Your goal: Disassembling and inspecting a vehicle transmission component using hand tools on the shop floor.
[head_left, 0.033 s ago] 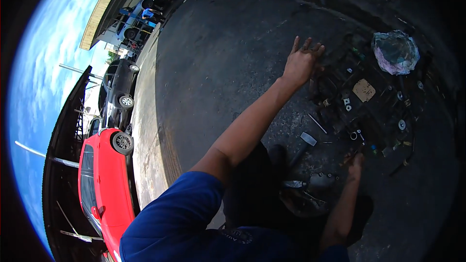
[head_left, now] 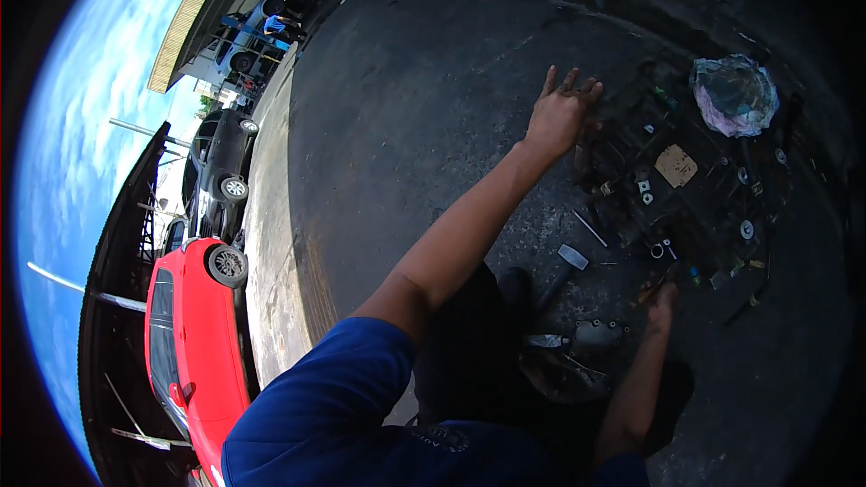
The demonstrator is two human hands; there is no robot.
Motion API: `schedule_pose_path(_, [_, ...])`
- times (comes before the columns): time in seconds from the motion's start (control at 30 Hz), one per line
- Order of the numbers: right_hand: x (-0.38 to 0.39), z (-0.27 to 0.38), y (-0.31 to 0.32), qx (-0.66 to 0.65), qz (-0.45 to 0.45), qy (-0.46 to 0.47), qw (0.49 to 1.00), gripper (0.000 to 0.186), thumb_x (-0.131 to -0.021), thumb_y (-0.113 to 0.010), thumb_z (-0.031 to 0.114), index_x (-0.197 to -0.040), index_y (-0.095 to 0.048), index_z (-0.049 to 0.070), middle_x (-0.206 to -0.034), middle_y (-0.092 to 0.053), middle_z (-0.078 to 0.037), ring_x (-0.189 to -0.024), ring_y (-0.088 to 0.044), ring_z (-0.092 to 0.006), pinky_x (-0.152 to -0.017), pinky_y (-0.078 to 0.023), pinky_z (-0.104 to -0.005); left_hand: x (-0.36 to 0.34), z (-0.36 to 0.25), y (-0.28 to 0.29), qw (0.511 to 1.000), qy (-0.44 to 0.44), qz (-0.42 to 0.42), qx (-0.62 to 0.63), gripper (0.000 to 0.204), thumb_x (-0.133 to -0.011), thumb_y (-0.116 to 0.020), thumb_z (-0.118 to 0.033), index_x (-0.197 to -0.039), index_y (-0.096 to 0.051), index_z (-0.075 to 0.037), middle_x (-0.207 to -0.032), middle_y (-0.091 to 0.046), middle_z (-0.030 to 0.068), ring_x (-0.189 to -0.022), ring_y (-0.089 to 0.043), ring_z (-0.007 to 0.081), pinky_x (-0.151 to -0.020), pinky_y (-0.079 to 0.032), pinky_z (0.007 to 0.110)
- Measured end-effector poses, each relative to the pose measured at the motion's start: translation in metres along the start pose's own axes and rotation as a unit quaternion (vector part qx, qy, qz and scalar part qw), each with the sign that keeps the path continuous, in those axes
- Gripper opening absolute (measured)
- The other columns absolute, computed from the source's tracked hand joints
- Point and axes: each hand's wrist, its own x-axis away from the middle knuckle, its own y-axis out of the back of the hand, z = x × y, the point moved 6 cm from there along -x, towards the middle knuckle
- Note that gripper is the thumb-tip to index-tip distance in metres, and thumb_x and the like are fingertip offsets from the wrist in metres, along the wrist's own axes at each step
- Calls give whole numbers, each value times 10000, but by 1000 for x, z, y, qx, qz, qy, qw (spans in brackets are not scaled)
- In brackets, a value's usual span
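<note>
With fingers spread apart, my left hand (head_left: 557, 115) is raised over the dark ground beside a scatter of dark metal parts. Lower right, my right hand (head_left: 660, 299) has curled fingers around something thin I cannot make out, close to a small ring (head_left: 657, 251). Between my arms lie a mallet (head_left: 571, 257) with a pale head, a thin metal rod (head_left: 591, 228) and a bolted metal housing (head_left: 597, 334). Farther along are a piece of cardboard (head_left: 676, 165), small washers (head_left: 746, 230) and a crumpled plastic bag (head_left: 732, 95).
A red car (head_left: 200, 334) and a dark vehicle (head_left: 216, 167) stand at the left along sunlit pavement (head_left: 271, 243). At the back, a person in blue (head_left: 276, 29) is beside a pale vehicle (head_left: 230, 50) under a roofed shed (head_left: 180, 27).
</note>
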Motion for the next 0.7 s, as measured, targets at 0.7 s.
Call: schedule_pose_path(0.7, [-5, 17, -17, -172, 162, 43, 971, 257, -857, -664, 356, -902, -511, 154, -699, -568, -8, -451, -408, -66, -453, -341, -231, -13, -6, 1, 999, 14, 27, -13, 562, -763, -701, -343, -1271, -553, -155, -1303, -525, 67, -1285, -408, 259, -1105, -266, 453])
